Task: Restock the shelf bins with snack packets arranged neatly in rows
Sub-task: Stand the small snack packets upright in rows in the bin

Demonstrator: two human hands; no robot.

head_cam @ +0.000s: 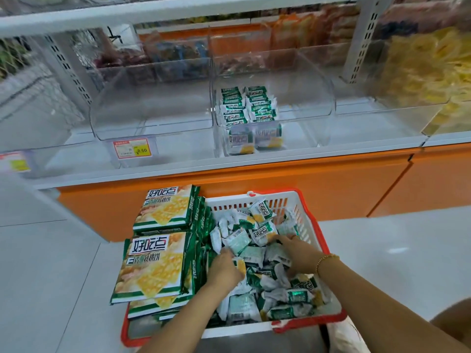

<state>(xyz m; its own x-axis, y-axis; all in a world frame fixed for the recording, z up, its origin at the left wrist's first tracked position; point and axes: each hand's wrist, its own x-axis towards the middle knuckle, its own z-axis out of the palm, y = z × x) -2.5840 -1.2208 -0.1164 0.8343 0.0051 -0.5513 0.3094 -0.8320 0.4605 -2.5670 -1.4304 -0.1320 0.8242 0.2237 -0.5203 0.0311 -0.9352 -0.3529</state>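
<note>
Arms: both bare forearms reach forward and down from the lower edge, crossing the near rim of the basket (229, 203); the left comes in from lower centre, the right from the lower right corner.
Left hand (225, 270): back upward, wrist bent, fingers curled down into the heap of snack packets (254, 256). The fingertips are buried among the wrappers, so I cannot tell whether they grip one.
Right hand (297, 253): palm down, fingers stretched forward and slightly spread, resting on top of the packets toward the far right of the heap, not closed round any of them.
Bracelet (327, 259): gold beads round the right wrist.
Loose stock: small green-and-white snack packets lie jumbled in the basket, filling most of it.
Flat packs (155, 263): large green-and-yellow ones, stacked along the left side of the basket and overhanging its rim.
Basket position: on the pale floor (382, 250), just in front of the shelf's orange base (280, 189).
Middle bin (305, 103): clear plastic; two neat rows of packets (248, 108) run front to back along its left side.
Left bin (153, 103): clear, touching the middle bin, with a price tag (132, 148) on its front.
Right bin: holds yellow snacks (420, 72).
</note>
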